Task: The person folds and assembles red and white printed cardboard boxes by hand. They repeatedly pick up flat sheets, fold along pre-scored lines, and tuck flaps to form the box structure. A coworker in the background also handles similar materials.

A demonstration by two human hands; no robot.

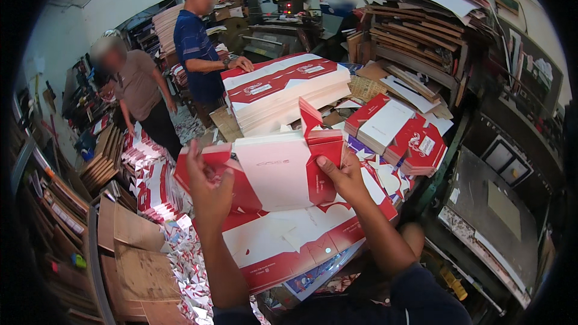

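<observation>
Your hands are both on one stack of flat red-and-white carton blanks (274, 171), lifted just above the bench (313, 229). Left hand (209, 188) grips the stack's left edge, fingers curled over the top; right hand (343, 176) clasps the right edge, thumb on the red flap. One red flap (309, 117) sticks up at the stack's far corner. Beneath it more printed sheets (289, 247) lie spread flat across the bench. Beyond, a tall pile of blanks (288, 91) stands squared, with a co-worker's hand (243, 64) resting on its far corner. To the right, smaller bundles (400, 135) lie stacked and leaning on each other. Scrap offcuts (192, 265) litter the floor at left, beside brown cardboard sheets (135, 253). A second person stoops near the loose cartons there. Judging from this: several piles look gathered already, your stack is mid-handling, and the sheets under it remain unsorted.
</observation>
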